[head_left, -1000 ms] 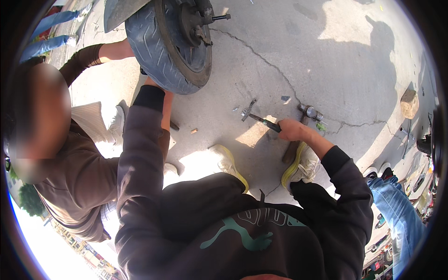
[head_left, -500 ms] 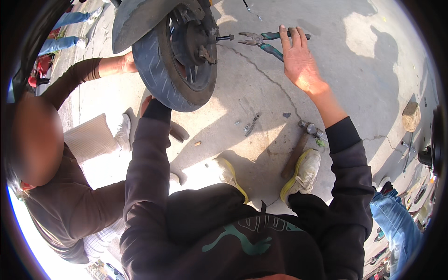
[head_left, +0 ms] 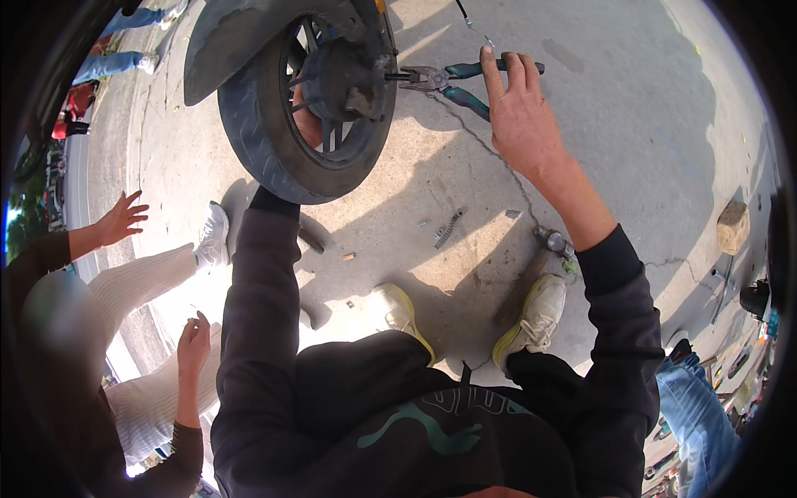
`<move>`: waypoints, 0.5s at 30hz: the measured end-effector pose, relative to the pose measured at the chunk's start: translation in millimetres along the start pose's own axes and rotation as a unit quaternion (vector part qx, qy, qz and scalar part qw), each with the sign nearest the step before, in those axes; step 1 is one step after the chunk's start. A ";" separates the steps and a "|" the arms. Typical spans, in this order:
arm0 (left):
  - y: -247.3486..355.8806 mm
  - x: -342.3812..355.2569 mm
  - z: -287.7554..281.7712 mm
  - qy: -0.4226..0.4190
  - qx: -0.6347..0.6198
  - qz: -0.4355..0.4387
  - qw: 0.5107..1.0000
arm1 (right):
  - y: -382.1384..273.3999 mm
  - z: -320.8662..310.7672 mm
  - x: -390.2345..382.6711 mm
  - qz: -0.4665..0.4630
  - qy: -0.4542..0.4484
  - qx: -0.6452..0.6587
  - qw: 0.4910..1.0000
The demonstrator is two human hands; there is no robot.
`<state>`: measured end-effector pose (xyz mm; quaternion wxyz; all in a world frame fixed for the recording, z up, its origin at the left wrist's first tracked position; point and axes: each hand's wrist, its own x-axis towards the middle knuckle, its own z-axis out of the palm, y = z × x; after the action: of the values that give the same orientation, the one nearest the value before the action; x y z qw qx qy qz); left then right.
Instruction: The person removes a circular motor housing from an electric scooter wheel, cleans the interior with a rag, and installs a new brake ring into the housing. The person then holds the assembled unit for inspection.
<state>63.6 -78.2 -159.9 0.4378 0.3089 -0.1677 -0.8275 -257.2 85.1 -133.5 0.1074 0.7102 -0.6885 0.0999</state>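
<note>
A scooter wheel [head_left: 255, 143] with a black tyre hangs at top centre beside a dark fender [head_left: 212, 62]. Through its spokes shows part of my left hand [head_left: 305, 124], behind the rim, fingers mostly hidden. My right hand [head_left: 525, 124] holds green-and-black pliers [head_left: 465, 100], fingers draped over the handles, which are spread apart. The pliers' jaws are at the bolt [head_left: 393, 76] sticking out right of the hub [head_left: 328, 79]; whether they grip it is unclear. A small spring [head_left: 450, 228] lies on the concrete below, near a hammer [head_left: 554, 242] with a wooden handle.
A co-worker at left has both hands [head_left: 120, 220] off the wheel. A jeans-clad leg [head_left: 697, 415] is at lower right, another person's legs at top left. A stone-like block [head_left: 732, 228] and a long metal tool [head_left: 721, 295] lie at right. My shoes [head_left: 540, 311] flank small debris.
My right hand rose from near the ground with the pliers, whose jaws moved left to the bolt. The co-worker's hand left the wheel and moved down and left.
</note>
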 end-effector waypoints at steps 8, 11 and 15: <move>9.4 -5.0 1.8 -0.002 0.012 0.013 1.000 | -8.2 -60.3 23.9 0.010 -0.146 -0.043 0.988; 10.2 -21.3 4.6 0.004 0.046 0.018 0.999 | 0.0 -81.6 33.9 -0.019 -0.196 -0.055 0.979; 38.1 -105.0 2.9 -0.042 0.111 0.076 0.990 | -3.0 -92.3 43.0 -0.025 -0.265 -0.051 0.963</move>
<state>130.1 -12.6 -98.5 0.4552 0.3073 -0.3000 -0.7800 -252.3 70.8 -32.8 -0.0402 0.7215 -0.6789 -0.1296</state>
